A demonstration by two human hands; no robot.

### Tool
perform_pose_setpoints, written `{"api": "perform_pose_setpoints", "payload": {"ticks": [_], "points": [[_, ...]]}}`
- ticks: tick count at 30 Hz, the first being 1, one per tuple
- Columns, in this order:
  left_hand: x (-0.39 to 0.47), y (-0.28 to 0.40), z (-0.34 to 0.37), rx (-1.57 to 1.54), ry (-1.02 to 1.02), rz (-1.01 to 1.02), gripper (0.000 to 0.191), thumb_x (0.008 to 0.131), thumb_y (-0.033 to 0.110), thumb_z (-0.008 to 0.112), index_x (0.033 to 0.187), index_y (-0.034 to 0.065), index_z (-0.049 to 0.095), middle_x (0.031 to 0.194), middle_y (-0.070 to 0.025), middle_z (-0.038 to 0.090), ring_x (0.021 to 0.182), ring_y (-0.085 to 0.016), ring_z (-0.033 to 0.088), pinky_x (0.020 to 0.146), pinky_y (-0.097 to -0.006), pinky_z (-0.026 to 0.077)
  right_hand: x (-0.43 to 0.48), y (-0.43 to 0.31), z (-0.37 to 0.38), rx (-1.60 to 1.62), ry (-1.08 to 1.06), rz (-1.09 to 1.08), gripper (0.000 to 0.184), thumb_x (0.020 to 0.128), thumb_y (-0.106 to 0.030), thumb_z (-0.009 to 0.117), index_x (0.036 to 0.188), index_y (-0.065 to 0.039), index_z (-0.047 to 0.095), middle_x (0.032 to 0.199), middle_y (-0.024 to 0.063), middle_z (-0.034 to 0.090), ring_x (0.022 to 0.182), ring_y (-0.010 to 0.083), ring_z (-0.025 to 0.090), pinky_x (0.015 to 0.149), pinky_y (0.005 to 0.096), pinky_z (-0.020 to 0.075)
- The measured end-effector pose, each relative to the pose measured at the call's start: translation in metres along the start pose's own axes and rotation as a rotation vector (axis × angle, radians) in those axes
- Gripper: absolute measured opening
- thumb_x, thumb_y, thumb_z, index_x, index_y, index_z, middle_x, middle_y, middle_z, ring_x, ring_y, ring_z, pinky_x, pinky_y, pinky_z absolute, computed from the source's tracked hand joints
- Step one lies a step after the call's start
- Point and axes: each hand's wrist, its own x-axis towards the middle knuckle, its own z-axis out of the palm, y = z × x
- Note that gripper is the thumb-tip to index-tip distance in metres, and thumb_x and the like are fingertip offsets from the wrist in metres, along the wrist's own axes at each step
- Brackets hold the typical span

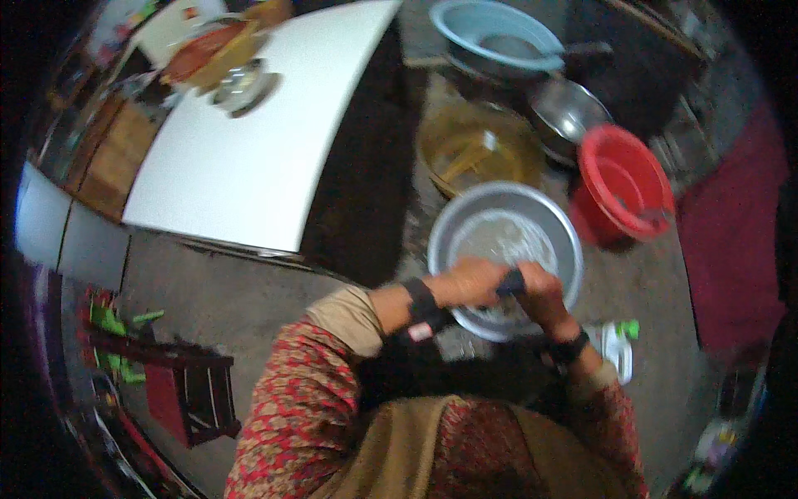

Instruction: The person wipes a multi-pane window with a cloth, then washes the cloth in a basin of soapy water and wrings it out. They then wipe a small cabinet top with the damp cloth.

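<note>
A grey metal basin with cloudy, sudsy water in it stands on the floor in front of me. Over its near half, my left hand and my right hand are close together, fingers curled. Both grip a small dark blue thing, perhaps cloth; blur hides what it is. A dark band circles each wrist. Something darker shows below my left hand at the near side of the bowl, too blurred to name.
Beyond the basin stand a yellowish translucent tub, a light blue basin, a steel bowl and a red bucket. A white-topped table is at left. A white bottle with a green cap sits right; a dark red stool lower left.
</note>
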Motion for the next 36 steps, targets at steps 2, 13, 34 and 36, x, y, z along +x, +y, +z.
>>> {"api": "perform_pose_setpoints", "payload": {"ticks": [2,13,34,36], "points": [[0.007,-0.006,-0.006,0.26,0.109,0.082,0.032,0.068,0.027,0.069,0.096,0.0152,0.06,0.083,-0.0099,0.067,0.08,-0.031,0.065,0.066,-0.0443,0.051,-0.001,0.001,0.009,0.366,0.086,0.006,0.019,0.08,-0.019,0.062,0.094,-0.008,0.057,0.082,0.0165,0.059,0.078,0.0385,0.058,0.064,0.0427,0.0478],[0.034,-0.024,-0.004,0.553,0.323,0.447,0.011,0.073,0.017,0.057,0.083,0.0122,0.057,0.072,-0.0075,0.06,0.069,-0.026,0.064,0.059,-0.0372,0.051,-0.011,-0.028,0.011,1.577,-0.341,0.698,0.01,0.082,-0.015,0.059,0.08,-0.009,0.052,0.059,-0.0012,0.045,0.043,0.0077,0.039,0.04,0.0232,0.0284],[0.014,-0.013,0.006,0.338,0.472,0.337,0.034,0.058,0.014,0.07,0.085,0.0105,0.05,0.077,-0.0081,0.054,0.079,-0.028,0.057,0.072,-0.0409,0.045,-0.01,-0.02,0.001,1.604,-0.347,0.773,0.035,0.087,-0.039,0.056,0.094,-0.004,0.057,0.062,0.0025,0.053,0.047,0.0106,0.048,0.044,0.0244,0.0374],[0.004,-0.009,0.005,0.347,0.313,0.197,0.048,0.055,0.013,0.075,0.096,0.0097,0.051,0.09,-0.009,0.057,0.092,-0.029,0.056,0.087,-0.0441,0.04,-0.008,-0.016,0.001,1.471,-0.392,0.679,0.027,0.087,-0.031,0.059,0.094,-0.005,0.059,0.069,-0.0003,0.055,0.061,0.0104,0.054,0.054,0.023,0.0438]]}}
